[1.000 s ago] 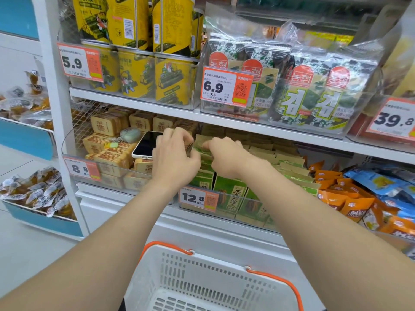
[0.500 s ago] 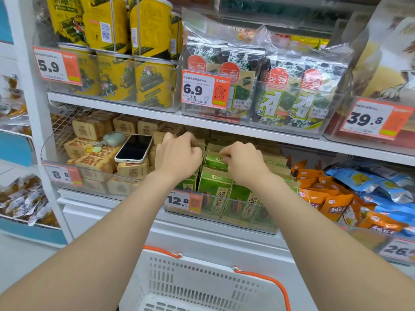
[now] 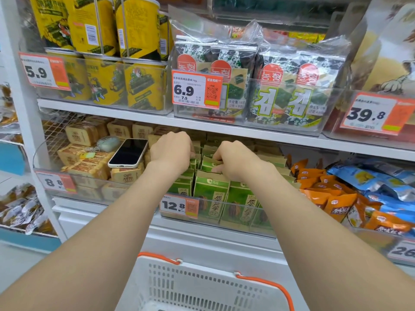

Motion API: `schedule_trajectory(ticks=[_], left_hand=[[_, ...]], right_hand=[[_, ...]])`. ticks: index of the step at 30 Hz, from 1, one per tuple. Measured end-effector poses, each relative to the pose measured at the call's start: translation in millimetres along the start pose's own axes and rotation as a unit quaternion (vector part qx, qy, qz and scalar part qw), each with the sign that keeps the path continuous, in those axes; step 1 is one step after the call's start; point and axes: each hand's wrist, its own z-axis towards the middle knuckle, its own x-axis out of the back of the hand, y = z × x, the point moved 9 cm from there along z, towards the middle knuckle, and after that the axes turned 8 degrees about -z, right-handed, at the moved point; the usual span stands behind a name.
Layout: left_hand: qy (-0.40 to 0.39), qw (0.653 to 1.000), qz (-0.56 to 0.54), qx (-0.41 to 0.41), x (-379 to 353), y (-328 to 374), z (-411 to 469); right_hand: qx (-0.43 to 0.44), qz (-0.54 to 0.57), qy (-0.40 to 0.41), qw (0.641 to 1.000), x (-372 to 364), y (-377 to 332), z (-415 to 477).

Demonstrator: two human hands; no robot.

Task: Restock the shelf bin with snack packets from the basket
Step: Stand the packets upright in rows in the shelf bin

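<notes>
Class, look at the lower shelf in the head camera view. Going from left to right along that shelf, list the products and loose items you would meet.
Tan wrapped packets → phone lying on them → green snack packets, with the left hand and right hand among them → orange packets → blue packets.

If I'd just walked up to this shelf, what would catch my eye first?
Probably the two bare hands, left hand and right hand, reaching into the middle bin of green snack packets behind the 12.8 price tag. Next, a smartphone lying on the tan packets to the left, and the white basket below.
</notes>
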Motion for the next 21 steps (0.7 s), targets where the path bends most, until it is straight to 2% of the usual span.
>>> schedule_trajectory(ticks=[3, 5, 10, 15, 18, 21], left_hand=[[0.058, 0.998, 0.021, -0.001, 1.0, 0.8, -3.6], [0.078, 0.997, -0.011, -0.007, 0.9, -0.8, -7.0], [0.127, 0.989, -0.069, -0.035, 10.4, -3.7, -16.8], [0.121, 0.982, -0.13, -0.066, 20.3, -5.1, -25.3], [0.11, 0.983, -0.085, -0.119, 16.7, 0.6, -36.6], [0.036, 0.987, -0.106, -0.112, 8.2, -4.3, -35.0]], right_hand=[[0.005, 0.029, -0.011, 1.0, 0.5, 2.1, -3.4], [0.004, 0.039, -0.014, 0.999, -0.6, 3.9, -4.5], [-0.024, 0.02, 0.035, 0.999, 1.5, 4.6, -1.5], [-0.021, -0.026, 0.09, 0.995, 12.1, -4.2, -4.2], [-0.014, -0.016, 0.05, 0.999, 4.0, -2.5, -0.5], [-0.013, 0.019, 0.017, 1.0, 2.4, -4.2, 0.0]])
